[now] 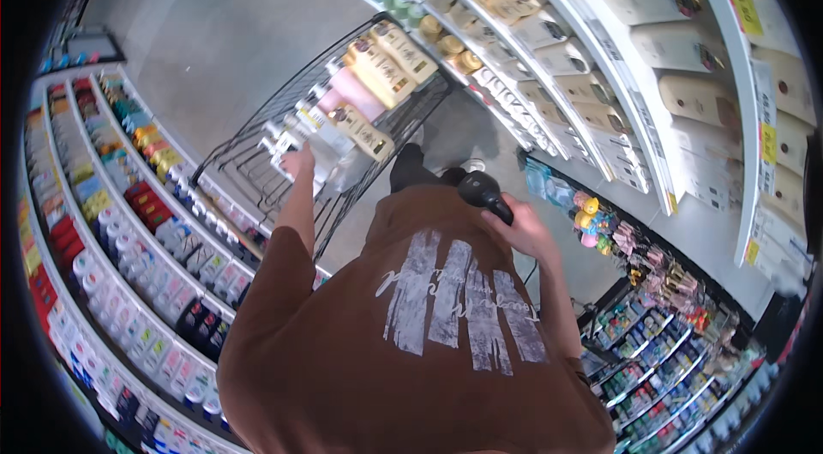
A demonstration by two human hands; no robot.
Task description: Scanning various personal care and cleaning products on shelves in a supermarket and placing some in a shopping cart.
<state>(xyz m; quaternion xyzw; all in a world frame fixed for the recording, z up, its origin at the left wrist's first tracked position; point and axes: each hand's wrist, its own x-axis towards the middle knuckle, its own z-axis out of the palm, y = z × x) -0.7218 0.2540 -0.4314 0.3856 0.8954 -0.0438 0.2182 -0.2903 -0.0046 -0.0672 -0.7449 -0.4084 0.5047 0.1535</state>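
Observation:
My left hand [298, 160] reaches into a black wire cart [240, 145], its fingers closed on a white bottle [285, 150] at the cart's near left end. More bottles stand in the cart: clear and white pump bottles, a pink bottle [351, 90] and several cream-coloured bottles [390, 68] with dark caps. My right hand [520, 227] grips a black handheld scanner [480, 192], its head pointing up and left in front of my brown shirt.
Tall white shelves [643, 128] with cream bottles and pastel containers rise on the right. Long shelves of small colourful packages [150, 214] run along the left. Hanging toys [591, 218] and another small-item rack [643, 351] are at the lower right. Grey floor [201, 17] lies beyond the cart.

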